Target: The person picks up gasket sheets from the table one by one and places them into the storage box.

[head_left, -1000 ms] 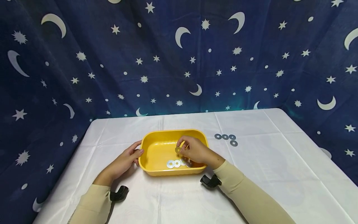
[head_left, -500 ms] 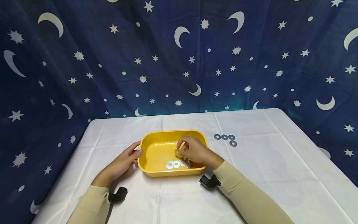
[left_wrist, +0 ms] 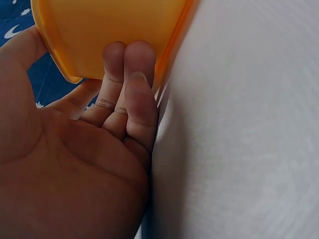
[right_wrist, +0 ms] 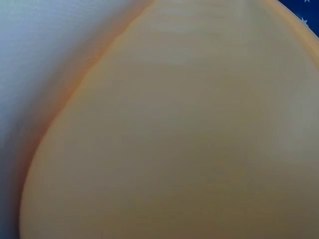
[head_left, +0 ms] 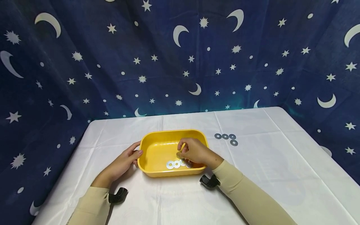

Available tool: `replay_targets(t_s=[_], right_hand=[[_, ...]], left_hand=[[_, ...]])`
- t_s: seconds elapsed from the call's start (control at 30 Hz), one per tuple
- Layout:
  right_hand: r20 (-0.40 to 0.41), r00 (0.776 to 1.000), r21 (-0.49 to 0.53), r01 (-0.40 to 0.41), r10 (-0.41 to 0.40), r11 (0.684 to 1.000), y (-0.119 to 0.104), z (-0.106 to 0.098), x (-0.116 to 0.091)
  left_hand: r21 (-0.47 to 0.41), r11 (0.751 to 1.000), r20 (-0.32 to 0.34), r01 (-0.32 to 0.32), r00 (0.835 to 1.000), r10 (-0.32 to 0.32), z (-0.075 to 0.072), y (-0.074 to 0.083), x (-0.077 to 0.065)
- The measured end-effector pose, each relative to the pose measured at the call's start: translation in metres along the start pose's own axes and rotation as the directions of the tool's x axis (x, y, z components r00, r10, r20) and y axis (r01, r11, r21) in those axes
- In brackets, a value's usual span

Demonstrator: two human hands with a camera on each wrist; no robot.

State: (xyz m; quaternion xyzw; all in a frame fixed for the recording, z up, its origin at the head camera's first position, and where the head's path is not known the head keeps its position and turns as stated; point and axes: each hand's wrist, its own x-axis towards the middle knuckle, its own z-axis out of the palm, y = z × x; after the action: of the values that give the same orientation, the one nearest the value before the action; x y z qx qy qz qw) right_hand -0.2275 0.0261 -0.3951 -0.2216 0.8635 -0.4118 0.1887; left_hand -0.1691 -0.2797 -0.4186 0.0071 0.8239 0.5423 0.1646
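A yellow plastic tray (head_left: 157,151) stands on the white cloth. At its left end my left hand (head_left: 121,164) holds it, thumb over the rim. Several fingertips (left_wrist: 139,57) press the outer wall in the left wrist view. Inside the tray, my right hand (head_left: 197,153) pinches a flat washer (head_left: 178,155) between thumb and finger, tilted low over the bottom. Silvery washers (head_left: 170,164) lie in a row along the tray's near side, the rightmost partly hidden under the right hand. The tray's outer wall (right_wrist: 169,124) fills the right wrist view, which hides that hand.
To the right of the tray, several grey washers (head_left: 225,136) lie on the white tablecloth (head_left: 267,162), most in a row and one below its right end. A dark blue curtain (head_left: 168,62) with moons and stars hangs behind the table and at its sides.
The washer in my right hand has come down slightly toward the tray bottom and turned flatter. My left hand stays at the tray's end. The head view has shifted a little.
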Motion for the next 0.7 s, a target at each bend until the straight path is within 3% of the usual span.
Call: replay_targets(t_s=[0.27,0.7], right_hand=[[-0.025,1.000,-0.019,-0.017,0.017,1.000,0.0000,0.0019,-0.0007],[-0.051,0.998,-0.078,0.027,-0.031,0.997,0.0012,0.0027,0.0005]], left_hand=[[0.008,1.000,-0.005,0.013,1.000,-0.013,0.0002,0.0003,0.0002],[0.000,1.000,0.003,-0.005,1.000,0.005,0.0004,-0.0009,-0.0008]])
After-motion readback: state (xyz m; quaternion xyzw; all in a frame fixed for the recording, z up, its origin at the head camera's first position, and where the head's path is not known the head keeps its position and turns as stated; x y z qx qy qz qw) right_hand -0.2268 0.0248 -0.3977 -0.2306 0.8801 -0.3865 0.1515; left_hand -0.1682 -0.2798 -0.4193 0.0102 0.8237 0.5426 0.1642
